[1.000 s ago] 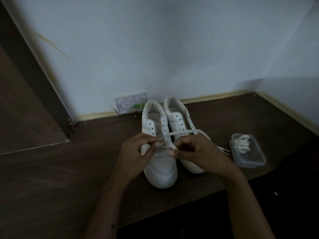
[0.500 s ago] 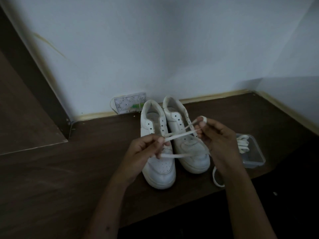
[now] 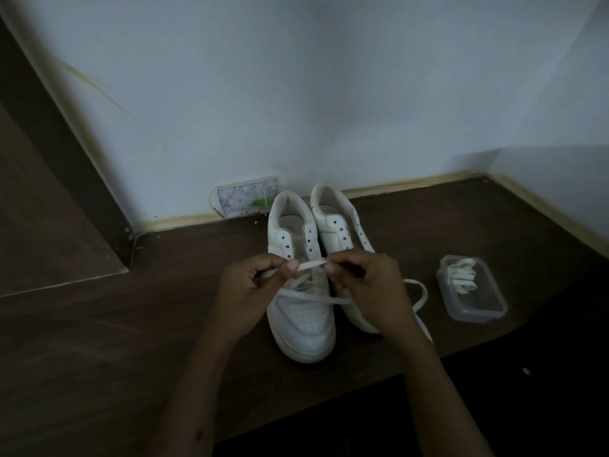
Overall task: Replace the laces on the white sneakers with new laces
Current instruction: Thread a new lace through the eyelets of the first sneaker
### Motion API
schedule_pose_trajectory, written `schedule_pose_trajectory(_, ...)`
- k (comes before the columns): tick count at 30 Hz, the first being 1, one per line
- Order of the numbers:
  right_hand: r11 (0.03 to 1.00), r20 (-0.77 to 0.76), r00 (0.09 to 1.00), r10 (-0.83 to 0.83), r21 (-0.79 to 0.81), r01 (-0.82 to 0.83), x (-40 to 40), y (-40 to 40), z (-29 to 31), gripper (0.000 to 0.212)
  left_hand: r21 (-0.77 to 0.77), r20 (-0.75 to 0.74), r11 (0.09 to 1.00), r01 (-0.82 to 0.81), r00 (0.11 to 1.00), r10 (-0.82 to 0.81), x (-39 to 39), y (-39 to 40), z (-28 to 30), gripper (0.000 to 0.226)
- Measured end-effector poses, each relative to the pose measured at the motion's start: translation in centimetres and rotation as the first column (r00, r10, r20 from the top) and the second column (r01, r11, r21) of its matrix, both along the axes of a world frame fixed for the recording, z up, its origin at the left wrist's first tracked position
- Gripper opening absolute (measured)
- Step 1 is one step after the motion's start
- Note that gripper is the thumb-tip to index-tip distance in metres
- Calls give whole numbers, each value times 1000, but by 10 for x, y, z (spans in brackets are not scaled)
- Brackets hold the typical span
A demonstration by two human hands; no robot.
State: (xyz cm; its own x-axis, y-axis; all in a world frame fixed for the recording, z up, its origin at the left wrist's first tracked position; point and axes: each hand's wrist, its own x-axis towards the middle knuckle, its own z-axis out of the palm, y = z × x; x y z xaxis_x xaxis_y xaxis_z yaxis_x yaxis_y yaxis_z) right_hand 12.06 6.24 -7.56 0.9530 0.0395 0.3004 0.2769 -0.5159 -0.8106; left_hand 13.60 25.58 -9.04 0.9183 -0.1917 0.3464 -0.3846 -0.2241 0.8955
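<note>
Hands meet over left sneaker [image 3: 301,308]: left hand [image 3: 245,291] and right hand [image 3: 369,285] each pinch lace [image 3: 311,264], stretched crosswise. Sneaker toes point toward person, long axes front-to-back on table [image 3: 131,324].

Sneakers [image 3: 298,311] side by side on table [image 3: 99,324], container [image 3: 472,293] to right.

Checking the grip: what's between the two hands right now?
Head view: a short taut stretch of white lace, pinched by left hand and right hand, above the left sneaker.
</note>
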Motion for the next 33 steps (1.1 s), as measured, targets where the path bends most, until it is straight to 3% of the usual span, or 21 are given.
schedule_pose_trajectory(4,915,82,912,-403,69,398,6,-33,-12,14,56,-80,992,-113,990,118,7,25,-1,15)
schedule_pose_trajectory(6,871,103,865,-492,56,489,6,-44,-16,13,131,-50,981,-141,988,149,9,31,-4,16)
schedule_pose_trajectory(9,917,130,913,-386,-47,395,6,-38,-17,26,200,11,975,-95,995,94,10,28,-11,20)
schedule_pose_trajectory(12,987,86,988,-127,-92,134,3,-10,-10,38,219,94,976,-10,996,-10,12,18,-16,26)
schedule_pose_trajectory(14,999,12,999,39,-38,-38,0,11,-8,38,211,115,977,30,992,-55,11,11,-15,29)
schedule_pose_trajectory(16,993,-12,994,105,45,-105,-1,24,-12,35,200,105,978,55,991,-77,9,6,-12,29)
schedule_pose_trajectory(19,995,26,997,69,66,-71,1,23,-16,17,183,120,983,0,993,-22,8,7,-10,23)
schedule_pose_trajectory(22,996,0,998,-63,64,63,4,10,-15,10,180,162,976,-122,982,92,12,18,-13,21)
schedule_pose_trajectory(26,972,37,971,-235,27,235,7,-4,-19,20,228,173,952,-206,970,169,14,25,-14,29)
schedule_pose_trajectory(29,952,47,951,-305,15,305,8,-9,-22,16,217,198,922,-319,940,279,16,26,-13,25)
schedule_pose_trajectory(33,929,184,924,-336,-93,357,4,-2,-17,22,141,92,949,-282,958,271,13,21,-10,22)
